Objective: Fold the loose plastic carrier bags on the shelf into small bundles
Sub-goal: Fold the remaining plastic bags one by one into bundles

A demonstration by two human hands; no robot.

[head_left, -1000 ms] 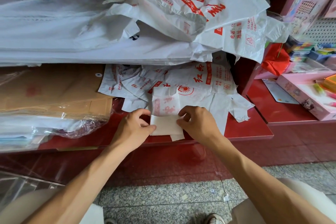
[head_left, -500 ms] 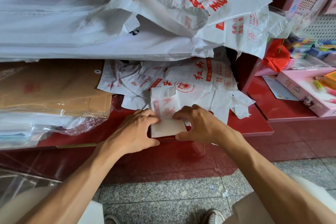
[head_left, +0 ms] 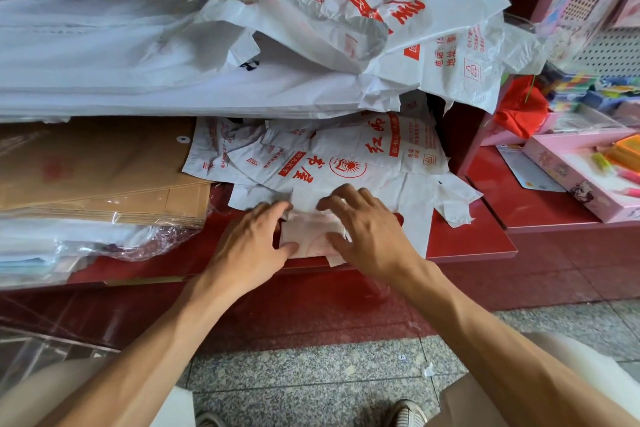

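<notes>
Pressing down from both sides, the left hand (head_left: 252, 246) and right hand (head_left: 372, 232) pin a small, partly folded white plastic carrier bag with faint red print (head_left: 313, 236) flat against the near edge of the glossy red shelf (head_left: 467, 236), probably to squeeze out air and set the creases so the bundle does not spring open. Both hands' fingers (head_left: 334, 199) lie spread and nearly straight, flattening rather than pinching. The bundle sits between the two palms, its middle showing, its left and right ends under the fingers. Just beyond, loose white printed bags (head_left: 346, 163) wait unfolded, with brown paper envelopes (head_left: 104, 166) to the left.
</notes>
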